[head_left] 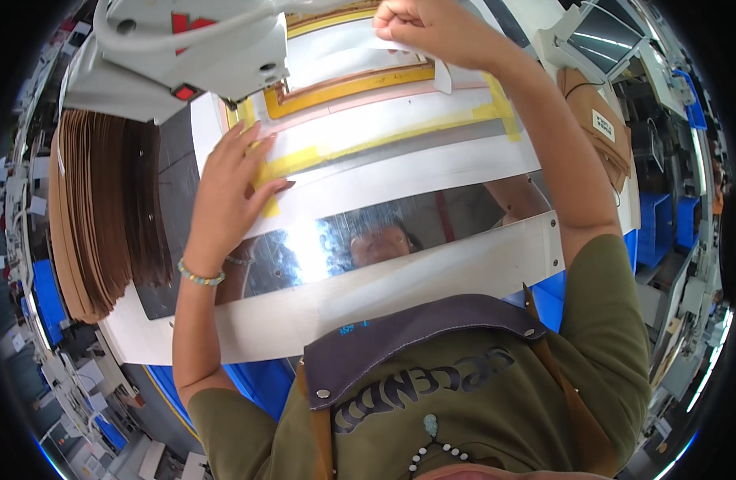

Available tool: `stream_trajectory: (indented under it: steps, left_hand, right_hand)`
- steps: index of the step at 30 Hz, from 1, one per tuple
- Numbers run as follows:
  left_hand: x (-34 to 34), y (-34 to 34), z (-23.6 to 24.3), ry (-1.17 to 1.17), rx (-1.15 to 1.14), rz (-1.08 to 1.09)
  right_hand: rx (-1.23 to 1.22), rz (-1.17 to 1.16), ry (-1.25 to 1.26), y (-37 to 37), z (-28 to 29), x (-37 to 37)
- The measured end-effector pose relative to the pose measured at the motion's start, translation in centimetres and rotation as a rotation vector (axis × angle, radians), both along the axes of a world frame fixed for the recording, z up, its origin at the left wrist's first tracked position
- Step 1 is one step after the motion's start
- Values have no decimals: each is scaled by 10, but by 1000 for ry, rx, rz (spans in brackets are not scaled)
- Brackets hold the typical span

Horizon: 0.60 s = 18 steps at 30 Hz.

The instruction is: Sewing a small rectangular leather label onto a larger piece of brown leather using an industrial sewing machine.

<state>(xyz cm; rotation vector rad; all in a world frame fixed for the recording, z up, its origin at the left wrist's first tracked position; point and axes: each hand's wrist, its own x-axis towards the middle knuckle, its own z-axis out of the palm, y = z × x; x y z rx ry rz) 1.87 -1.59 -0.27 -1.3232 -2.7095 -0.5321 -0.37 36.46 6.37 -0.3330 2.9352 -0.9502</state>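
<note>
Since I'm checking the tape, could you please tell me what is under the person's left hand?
Yellow tape on a white surface shows beside the left hand; whatever lies directly beneath it is covered and cannot be seen.

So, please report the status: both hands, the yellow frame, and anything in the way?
Left hand open, fingers spread, at yellow tape. Right hand curled over yellow frame, grip unclear. White machine head partly blocks view.
</note>
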Motion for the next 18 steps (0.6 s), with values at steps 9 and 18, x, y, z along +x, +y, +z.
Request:
stream_trajectory:
  steps: [9, 18]
  left_hand:
    - [-23, 34, -25, 133, -28, -3]
    - [-17, 36, -19, 45, -159, 137]
  right_hand:
    - [171, 258, -127, -27, -40, -44]
    - [136, 175, -92, -30, -37, -46]
